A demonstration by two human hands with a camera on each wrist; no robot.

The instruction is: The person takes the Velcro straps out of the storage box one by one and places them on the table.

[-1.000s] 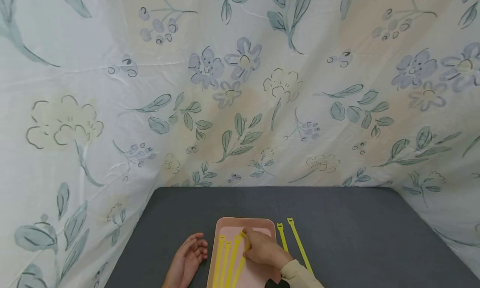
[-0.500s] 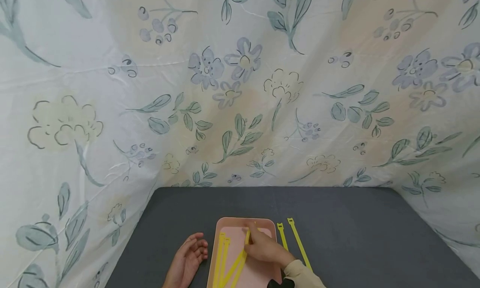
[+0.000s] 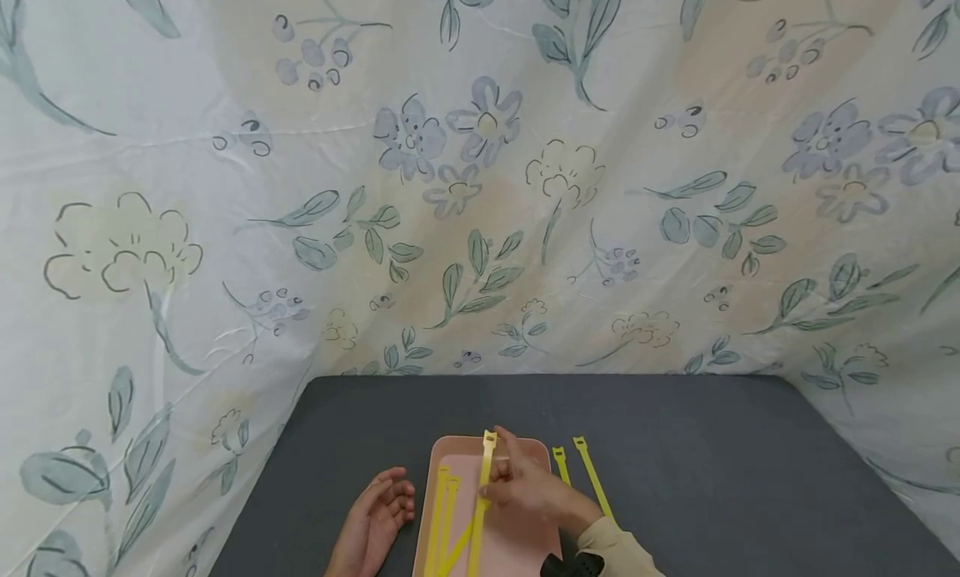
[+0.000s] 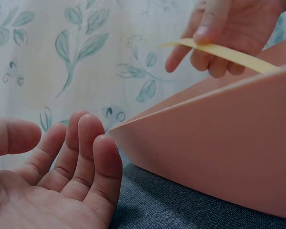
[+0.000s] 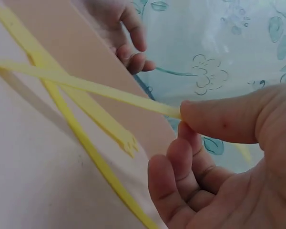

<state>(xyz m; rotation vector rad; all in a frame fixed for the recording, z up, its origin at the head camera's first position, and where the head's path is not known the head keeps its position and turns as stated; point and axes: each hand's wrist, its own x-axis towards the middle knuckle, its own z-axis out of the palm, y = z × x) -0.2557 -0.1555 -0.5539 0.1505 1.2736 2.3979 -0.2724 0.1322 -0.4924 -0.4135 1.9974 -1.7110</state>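
Note:
My right hand [image 3: 528,489] holds a yellow cable tie [image 3: 486,464] between thumb and fingers, its slotted head pointing up and away over the far part of the pink tray [image 3: 517,552]. In the right wrist view, the thumb presses this flat tie [image 5: 119,97] against the fingers, and its other end reaches down to the tray floor. Several more yellow ties [image 3: 435,510] lie along the tray's left side, one of them slanting under the held one. Left of the tray, my left hand [image 3: 378,510] rests palm turned inward with relaxed fingers, holding nothing, fingertips near the tray wall [image 4: 205,148].
Two yellow ties [image 3: 592,477] lie on the dark grey table [image 3: 675,444] just right of the tray, partly behind the right forearm. A black band [image 3: 573,565] circles the right wrist. Floral cloth [image 3: 480,227] hangs behind and beside the table.
My right hand has lifted the tie's head end and opened out its index finger; the tie now stands straighter. One tie in the tray has swung to a slant. The left hand stays still.

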